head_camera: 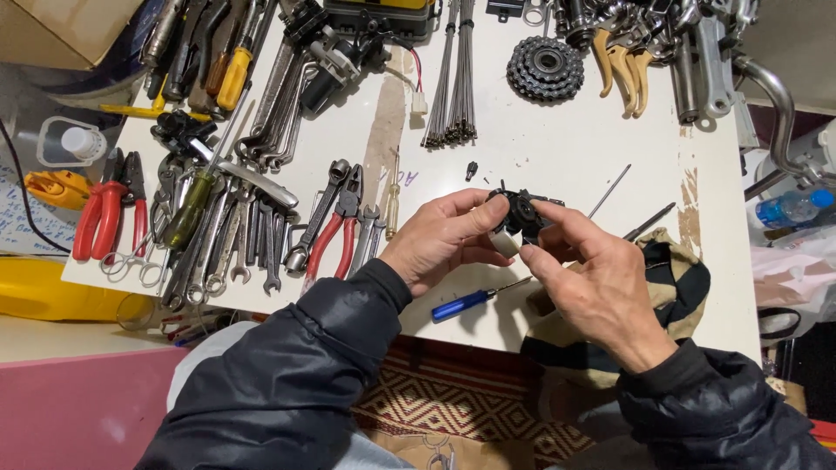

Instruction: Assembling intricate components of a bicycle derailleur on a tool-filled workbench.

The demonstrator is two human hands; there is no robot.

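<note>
At the far left edge of the white surface [557, 130] lie red-handled pliers [97, 216]; next to them a dense spread of wrenches [228, 235] fans across the surface, with a second pair of red-handled pliers [335, 231] just right of the spread; a small yellow-handled screwdriver [393, 207] lies beside those. The left hand [440, 237] comes in from a dark padded sleeve, its fingers curled and its thumb pressed onto a small black mechanical part [522, 213], which it holds above the surface near the front edge; a blue-handled screwdriver [466, 304] lies on the surface just below the hands. The right hand [592, 283] closes on the same black part from the other side, thumb and forefinger pinching it. Farther back sit a bundle of thin metal spokes [457, 74] and a toothed cog cluster [545, 67]; a striped cloth [670, 278] lies under the right wrist at the surface's right front.
</note>
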